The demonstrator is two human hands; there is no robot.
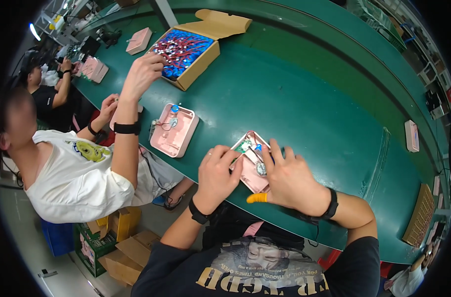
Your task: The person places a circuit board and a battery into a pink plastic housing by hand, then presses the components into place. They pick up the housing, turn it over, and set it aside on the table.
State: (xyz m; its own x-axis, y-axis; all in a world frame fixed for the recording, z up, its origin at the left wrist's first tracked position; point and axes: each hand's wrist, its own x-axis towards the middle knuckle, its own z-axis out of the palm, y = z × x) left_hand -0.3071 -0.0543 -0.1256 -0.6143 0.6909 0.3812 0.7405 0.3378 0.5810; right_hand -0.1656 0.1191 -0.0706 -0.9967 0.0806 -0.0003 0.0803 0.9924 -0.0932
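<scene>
A pink plastic case lies at the table's near edge between my hands. Inside it show a green circuit board, a small blue part, dark wires and a round silver part. My left hand grips the case's left side, thumb over the rim. My right hand clasps the right side, its fingers reaching over the far rim and partly hiding the inside. On its thumb sits a yellow finger cot.
Left of my hands stands another open pink case with wired parts. Beyond it is a cardboard box of blue parts with red wires, where a co-worker's hand reaches. A brown tray and a pink case lie far right.
</scene>
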